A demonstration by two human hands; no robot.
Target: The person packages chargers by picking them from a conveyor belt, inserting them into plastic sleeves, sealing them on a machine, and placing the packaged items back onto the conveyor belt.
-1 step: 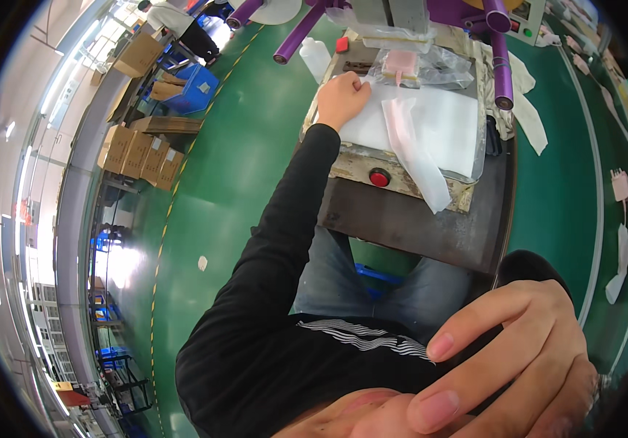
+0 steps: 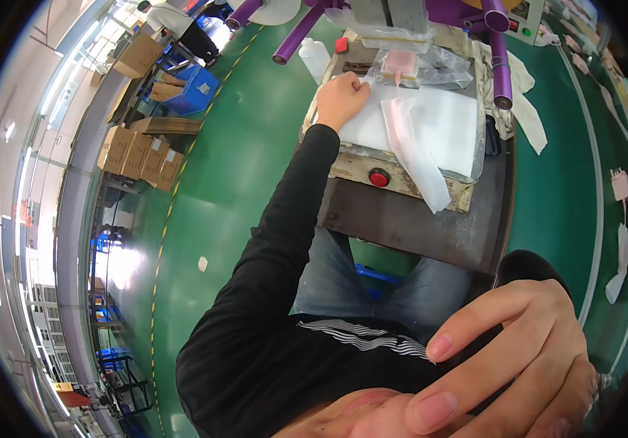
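My left hand (image 2: 342, 100) rests with curled fingers at the left edge of a white foam-like sheet (image 2: 445, 124) on the machine bed. Its fingertips are turned away, so what they may pinch is hidden; clear plastic film (image 2: 454, 67) reaches close to them. A pink flat block (image 2: 401, 64) lies on the film under the press head. From it a thin pink strip runs into a long translucent sleeve (image 2: 417, 157) lying across the sheet. Close to the camera at lower right, my right hand (image 2: 518, 350) is raised, fingers bent and apart, nothing visible in them.
A red push button (image 2: 379, 177) is on the bed's front. Purple bars (image 2: 502, 80) overhang the bed. A white bottle (image 2: 315, 58) stands at its left; cloth (image 2: 525, 102) hangs at its right. Cartons (image 2: 139, 155) and a blue bin (image 2: 193, 89) line the left shelving; another person (image 2: 179, 25) stands beyond.
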